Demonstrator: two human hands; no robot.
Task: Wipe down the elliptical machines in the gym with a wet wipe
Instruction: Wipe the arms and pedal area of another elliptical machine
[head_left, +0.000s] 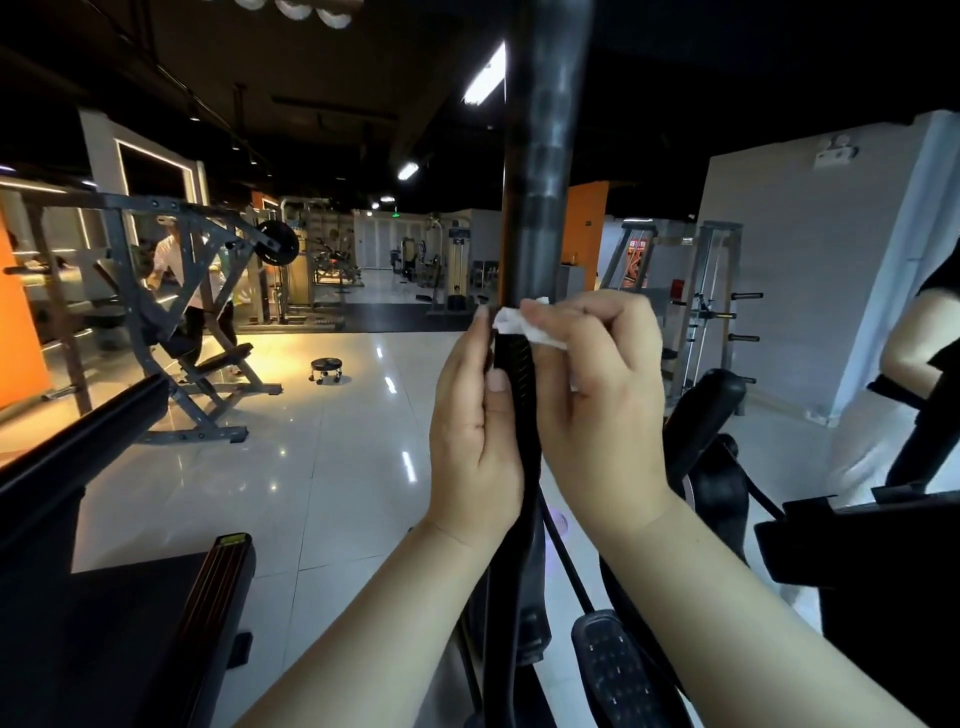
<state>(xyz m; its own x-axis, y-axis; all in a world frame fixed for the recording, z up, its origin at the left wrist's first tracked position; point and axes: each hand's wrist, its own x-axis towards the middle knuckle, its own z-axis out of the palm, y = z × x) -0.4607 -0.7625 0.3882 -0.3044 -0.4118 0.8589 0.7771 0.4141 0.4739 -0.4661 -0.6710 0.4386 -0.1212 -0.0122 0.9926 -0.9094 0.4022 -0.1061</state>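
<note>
The elliptical's black upright handle bar (545, 171) rises through the middle of the view, with a ribbed black grip section (514, 364) between my hands. My left hand (478, 441) wraps the bar from the left, thumb along the grip. My right hand (597, 395) presses a crumpled white wet wipe (524, 325) against the bar from the right, just above the ribbed part. A black foot pedal (613, 670) of the machine shows below, beside its dark frame and cables.
Another black machine (104, 623) stands close at lower left. A second elliptical (717, 431) and a person's arm (919, 332) are at the right. Across the glossy tiled floor (337, 467) stand a weight rack (182, 312), a small wheeled stool (326, 370) and a distant person.
</note>
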